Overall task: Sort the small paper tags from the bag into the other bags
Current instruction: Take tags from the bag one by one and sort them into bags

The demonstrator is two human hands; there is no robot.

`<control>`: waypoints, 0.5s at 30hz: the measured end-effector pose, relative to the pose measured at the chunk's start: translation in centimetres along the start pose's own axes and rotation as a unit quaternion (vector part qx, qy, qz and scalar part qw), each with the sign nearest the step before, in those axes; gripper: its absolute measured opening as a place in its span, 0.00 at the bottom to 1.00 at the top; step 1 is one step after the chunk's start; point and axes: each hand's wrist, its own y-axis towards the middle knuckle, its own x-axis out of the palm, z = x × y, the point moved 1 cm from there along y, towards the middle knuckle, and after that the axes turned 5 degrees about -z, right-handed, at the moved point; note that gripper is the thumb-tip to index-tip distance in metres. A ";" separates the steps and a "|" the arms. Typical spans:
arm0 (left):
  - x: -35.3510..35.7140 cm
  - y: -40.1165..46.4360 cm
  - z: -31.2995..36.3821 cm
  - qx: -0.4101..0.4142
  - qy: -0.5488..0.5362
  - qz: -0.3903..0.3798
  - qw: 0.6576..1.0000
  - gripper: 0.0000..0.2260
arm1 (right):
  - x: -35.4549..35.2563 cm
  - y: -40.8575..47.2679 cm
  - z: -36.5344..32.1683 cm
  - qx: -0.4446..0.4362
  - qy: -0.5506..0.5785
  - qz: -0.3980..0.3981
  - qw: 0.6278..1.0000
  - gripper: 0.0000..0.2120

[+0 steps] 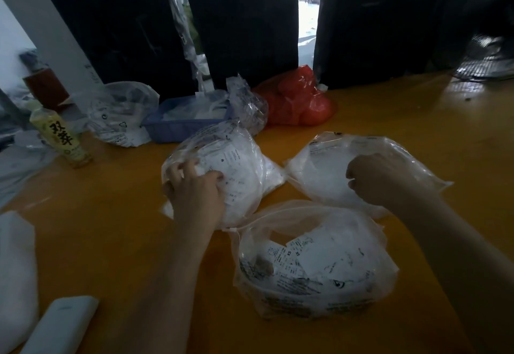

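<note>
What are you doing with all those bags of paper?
A person is sorting paper tags between clear plastic bags on a yellow table. The left hand grips the left bag, and the right hand is reaching into the right bag. A third bag full of tags lies nearer, untouched.

You have an orange table [417, 136] before you. Three clear bags of paper tags lie on it: left bag [239, 170], right bag [328, 175], near bag [314, 264]. Farther back sit a blue tray [178, 128], a red bag [300, 103], a fourth clear bag [119, 114] and a bottle [61, 136]. A white block [61, 326] lies at your near left.
</note>
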 end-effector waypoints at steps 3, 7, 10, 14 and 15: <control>0.4 0.3 0.6 0.055 -0.003 -0.033 0.998 0.15 | 1.5 0.8 -0.3 -0.009 0.056 -0.037 0.998 0.19; 0.7 0.6 0.9 0.101 -0.038 -0.049 0.993 0.21 | 2.6 1.6 -0.5 -0.021 0.070 -0.037 0.997 0.07; 0.5 0.6 0.6 0.105 -0.069 -0.034 0.992 0.23 | 2.4 1.7 -0.2 -0.004 0.065 -0.021 0.998 0.09; -0.2 0.7 0.6 0.091 -0.073 -0.024 0.993 0.24 | 1.4 1.3 0.3 0.013 0.062 -0.022 0.998 0.14; -0.5 0.6 0.6 0.084 -0.074 -0.018 0.994 0.23 | 0.9 1.0 0.3 0.019 0.063 -0.022 0.998 0.16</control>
